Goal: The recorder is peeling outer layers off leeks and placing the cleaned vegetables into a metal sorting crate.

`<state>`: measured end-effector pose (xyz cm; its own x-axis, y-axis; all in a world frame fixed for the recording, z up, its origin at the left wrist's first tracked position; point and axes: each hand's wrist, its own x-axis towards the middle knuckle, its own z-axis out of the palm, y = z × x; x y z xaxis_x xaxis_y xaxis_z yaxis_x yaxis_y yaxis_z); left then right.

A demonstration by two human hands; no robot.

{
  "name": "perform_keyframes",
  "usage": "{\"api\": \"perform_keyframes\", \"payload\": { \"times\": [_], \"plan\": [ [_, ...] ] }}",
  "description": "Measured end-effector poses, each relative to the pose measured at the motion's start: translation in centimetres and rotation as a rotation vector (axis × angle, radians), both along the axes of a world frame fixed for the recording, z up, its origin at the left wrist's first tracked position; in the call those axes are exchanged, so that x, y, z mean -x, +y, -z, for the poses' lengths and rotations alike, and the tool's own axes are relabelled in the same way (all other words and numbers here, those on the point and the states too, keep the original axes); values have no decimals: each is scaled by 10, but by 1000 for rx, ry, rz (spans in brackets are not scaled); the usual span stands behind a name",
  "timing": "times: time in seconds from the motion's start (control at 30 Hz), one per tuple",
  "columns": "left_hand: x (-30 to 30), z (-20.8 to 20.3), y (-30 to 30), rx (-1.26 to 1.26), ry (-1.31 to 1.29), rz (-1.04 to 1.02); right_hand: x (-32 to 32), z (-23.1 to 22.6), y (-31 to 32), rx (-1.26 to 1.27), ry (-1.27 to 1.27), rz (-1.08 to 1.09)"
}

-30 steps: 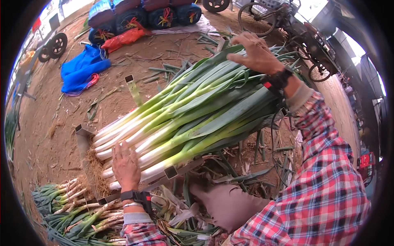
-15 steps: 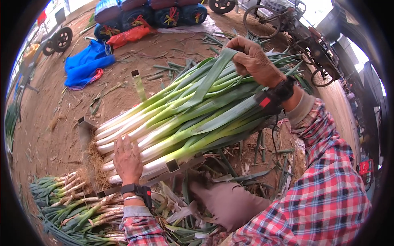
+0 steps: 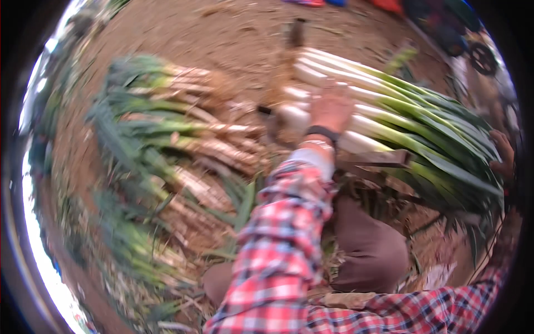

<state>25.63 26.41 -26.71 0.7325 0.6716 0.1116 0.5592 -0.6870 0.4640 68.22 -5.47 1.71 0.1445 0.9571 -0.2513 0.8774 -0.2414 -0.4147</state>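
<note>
A row of trimmed leeks (image 3: 384, 106) lies in a metal rack (image 3: 375, 158), white stalks to the left and green leaves fanning to the right. My left hand (image 3: 332, 106) rests flat on the white stalks near the root ends, its fingers stretched out. At the right rim, my right hand (image 3: 502, 153) is beside the leaf tips. Its fingers are blurred and partly cut off by the dark edge, so their grip does not show.
Untrimmed leeks (image 3: 219, 145) with brownish stalks lie in piles on the ground to the left. A short rack post (image 3: 296, 33) stands beyond the root ends. My knee (image 3: 370, 245) is close below the rack. A small wheel (image 3: 483, 58) shows at the upper right.
The view has swung left, so the rack now sits to the right and more of the untrimmed piles shows. My right hand no longer holds up a bent leaf. My left hand stays on the stalks.
</note>
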Motion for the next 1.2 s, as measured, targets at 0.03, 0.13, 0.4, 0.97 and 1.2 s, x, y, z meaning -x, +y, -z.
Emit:
{"api": "perform_keyframes", "payload": {
  "times": [0.03, 0.13, 0.4, 0.97, 1.2],
  "plan": [
    [9, 1, 1, 109, 78, -52, 75, 18, 54, 108, -320, 14],
    [37, -9, -8, 31, -26, -136, 165, 31, 97, 27, -179, -189],
    [226, -27, -92, 355, -258, 109, 346, -11, 124, -8, -85, -485],
    [600, 174, -178, 751, 14, -1580, 686, 234, 250, 186, 393, -837],
    [587, 143, -181, 940, -1115, -1510, 800, 345, 241, 432, 843, -486]
  ]
}}
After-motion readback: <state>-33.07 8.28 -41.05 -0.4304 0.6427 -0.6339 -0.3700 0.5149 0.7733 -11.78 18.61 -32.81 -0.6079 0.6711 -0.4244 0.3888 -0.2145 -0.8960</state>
